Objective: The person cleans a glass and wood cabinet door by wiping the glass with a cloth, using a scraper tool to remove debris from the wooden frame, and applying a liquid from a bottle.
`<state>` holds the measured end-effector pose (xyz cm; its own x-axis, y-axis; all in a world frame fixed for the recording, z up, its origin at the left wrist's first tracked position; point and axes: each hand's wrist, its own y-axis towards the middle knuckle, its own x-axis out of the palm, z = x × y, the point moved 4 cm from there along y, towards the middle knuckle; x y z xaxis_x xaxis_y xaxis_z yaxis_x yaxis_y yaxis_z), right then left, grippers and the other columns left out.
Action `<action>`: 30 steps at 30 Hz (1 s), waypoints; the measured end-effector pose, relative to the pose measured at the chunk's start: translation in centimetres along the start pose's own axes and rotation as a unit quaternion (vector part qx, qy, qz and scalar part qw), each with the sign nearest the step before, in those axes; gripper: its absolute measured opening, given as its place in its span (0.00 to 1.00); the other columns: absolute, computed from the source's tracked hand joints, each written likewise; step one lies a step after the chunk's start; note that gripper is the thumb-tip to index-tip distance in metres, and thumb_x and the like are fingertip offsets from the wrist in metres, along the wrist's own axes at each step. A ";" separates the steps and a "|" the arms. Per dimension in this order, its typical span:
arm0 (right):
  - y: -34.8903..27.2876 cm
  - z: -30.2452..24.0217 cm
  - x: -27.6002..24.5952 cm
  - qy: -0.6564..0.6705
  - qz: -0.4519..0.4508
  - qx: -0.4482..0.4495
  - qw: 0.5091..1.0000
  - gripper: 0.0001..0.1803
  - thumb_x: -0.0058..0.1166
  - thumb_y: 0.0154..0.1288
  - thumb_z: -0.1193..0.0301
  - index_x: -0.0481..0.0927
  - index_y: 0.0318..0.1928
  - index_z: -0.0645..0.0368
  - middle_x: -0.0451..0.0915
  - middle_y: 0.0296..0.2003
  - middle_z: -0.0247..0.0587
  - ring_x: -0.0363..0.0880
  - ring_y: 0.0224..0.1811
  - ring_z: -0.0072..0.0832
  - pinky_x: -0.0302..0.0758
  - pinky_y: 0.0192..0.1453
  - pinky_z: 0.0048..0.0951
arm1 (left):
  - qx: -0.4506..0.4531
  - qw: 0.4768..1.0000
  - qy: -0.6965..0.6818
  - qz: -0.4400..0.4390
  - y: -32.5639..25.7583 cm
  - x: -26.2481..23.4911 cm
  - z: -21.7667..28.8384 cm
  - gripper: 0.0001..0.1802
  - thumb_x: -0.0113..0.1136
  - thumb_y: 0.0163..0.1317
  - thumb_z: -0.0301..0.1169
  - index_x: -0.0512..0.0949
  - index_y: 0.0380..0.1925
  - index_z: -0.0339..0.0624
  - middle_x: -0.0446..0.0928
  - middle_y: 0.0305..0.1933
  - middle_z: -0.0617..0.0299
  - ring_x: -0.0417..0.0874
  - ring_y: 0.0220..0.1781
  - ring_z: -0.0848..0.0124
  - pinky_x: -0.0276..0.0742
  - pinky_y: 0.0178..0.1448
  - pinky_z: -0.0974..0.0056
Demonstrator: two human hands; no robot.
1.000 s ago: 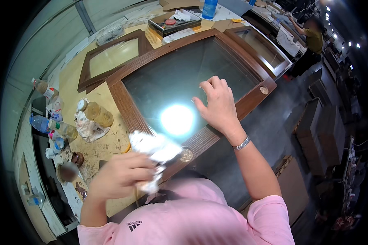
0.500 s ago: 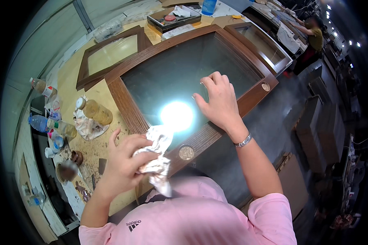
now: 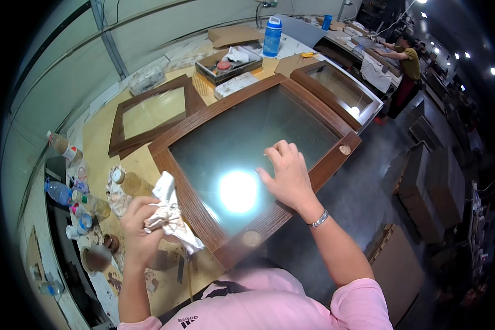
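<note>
A brown wooden-framed cabinet door (image 3: 181,176) with a glass pane (image 3: 231,148) lies before me, a round hole-like pale disc at two of its corners. In my left hand (image 3: 139,228) is a crumpled, brown-stained white rag (image 3: 173,212), held at the door's left edge, off the glass. My right hand (image 3: 288,176) is over the pane near its right side, thumb apart from loosely bent fingers, with nothing visible in it. A jar (image 3: 134,186) of yellowish liquid with a white cap stands beside the rag, partly behind it.
Several plastic bottles (image 3: 57,191) line the table's left edge. Behind are a smaller framed door (image 3: 118,132), a tray (image 3: 231,71) and a blue bottle (image 3: 272,38). Another framed door (image 3: 335,88) lies far right. Stacked panels (image 3: 423,187) stand on the right; a co-worker (image 3: 409,66) is beyond.
My left hand has moved left with the rag, from over the door's near corner to beside its left edge. My right hand keeps its pose over the glass. The view has tilted up.
</note>
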<state>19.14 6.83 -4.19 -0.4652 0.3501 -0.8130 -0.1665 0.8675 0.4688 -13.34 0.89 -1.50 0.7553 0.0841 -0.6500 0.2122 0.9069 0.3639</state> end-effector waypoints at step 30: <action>8.1 22.0 -3.0 -0.002 -0.174 0.034 0.984 0.40 0.59 0.66 0.65 0.58 0.71 0.76 0.72 0.57 0.64 0.77 0.55 0.57 0.78 0.56 0.50 | 0.083 0.944 0.320 0.015 28.2 22.2 3.1 0.10 0.67 0.47 0.26 0.78 0.30 0.39 0.75 0.41 0.55 0.77 0.47 0.54 0.79 0.50 0.52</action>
<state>38.30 20.58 -5.49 -0.3865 0.0290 -0.9218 -0.2564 0.9567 0.1376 11.33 27.03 -3.55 0.2453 0.3896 -0.8877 0.3310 0.8270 0.4544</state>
